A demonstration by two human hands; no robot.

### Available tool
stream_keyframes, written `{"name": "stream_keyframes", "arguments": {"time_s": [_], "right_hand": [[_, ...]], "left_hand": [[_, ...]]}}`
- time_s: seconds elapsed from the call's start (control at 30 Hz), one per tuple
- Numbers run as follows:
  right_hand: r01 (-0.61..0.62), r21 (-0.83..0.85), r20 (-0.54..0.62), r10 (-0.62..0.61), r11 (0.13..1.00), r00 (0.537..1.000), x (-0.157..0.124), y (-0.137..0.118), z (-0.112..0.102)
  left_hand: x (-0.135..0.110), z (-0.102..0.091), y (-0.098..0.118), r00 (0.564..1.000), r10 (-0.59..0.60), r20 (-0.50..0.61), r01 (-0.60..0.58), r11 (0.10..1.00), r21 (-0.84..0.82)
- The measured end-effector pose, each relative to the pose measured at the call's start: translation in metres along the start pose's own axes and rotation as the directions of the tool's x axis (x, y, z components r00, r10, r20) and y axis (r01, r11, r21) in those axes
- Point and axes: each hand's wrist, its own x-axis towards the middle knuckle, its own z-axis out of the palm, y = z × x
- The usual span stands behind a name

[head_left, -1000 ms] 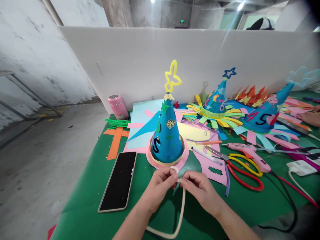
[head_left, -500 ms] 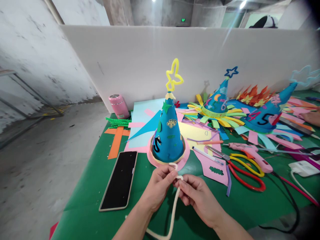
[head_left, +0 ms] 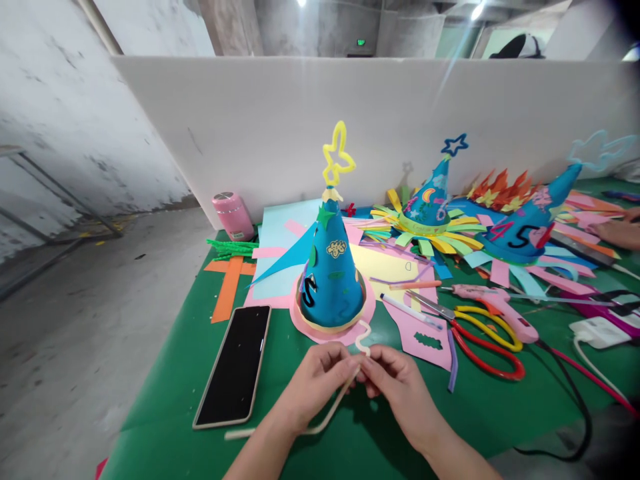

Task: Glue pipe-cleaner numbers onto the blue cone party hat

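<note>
Both my hands pinch a cream pipe cleaner (head_left: 361, 337) just above the green table mat (head_left: 170, 400). My left hand (head_left: 315, 380) and my right hand (head_left: 397, 380) meet at its bent end, which curls up in an S shape. Its long tail trails down to the left over the mat. Right behind my hands stands a blue cone party hat (head_left: 331, 267) on a pink brim, topped with a yellow pipe-cleaner star (head_left: 337, 153).
A black phone (head_left: 235, 363) lies left of my hands. Red and yellow scissors (head_left: 480, 337), a pink glue gun (head_left: 495, 310), a pen and coloured paper scraps lie to the right. Two more decorated blue hats (head_left: 433, 200) stand further back. A pink flask (head_left: 231, 215) stands by the white partition.
The pipe cleaner's tail has swung from hanging below my hands out to the left, flatter over the mat. Its bent end now sticks up higher in an S curl.
</note>
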Motion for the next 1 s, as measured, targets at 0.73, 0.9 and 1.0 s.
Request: {"name": "stream_keyframes", "arguments": {"time_s": [0.73,0.9,1.0], "right_hand": [[0.035,-0.106,0.177,-0.016,0.994,0.984,0.002,-0.014,-0.017],[-0.006,-0.078,0.207,0.022,0.997,0.978,-0.003,-0.011,-0.011],[-0.031,-0.074,0.229,0.047,0.997,0.972,-0.005,-0.011,-0.006]], "left_hand": [[-0.015,-0.006,0.011,0.978,-0.127,0.165,0.096,0.978,0.184],[-0.021,-0.014,0.014,0.963,-0.169,0.212,0.118,0.965,0.236],[-0.026,-0.019,0.016,0.953,-0.191,0.233,0.123,0.953,0.278]]}}
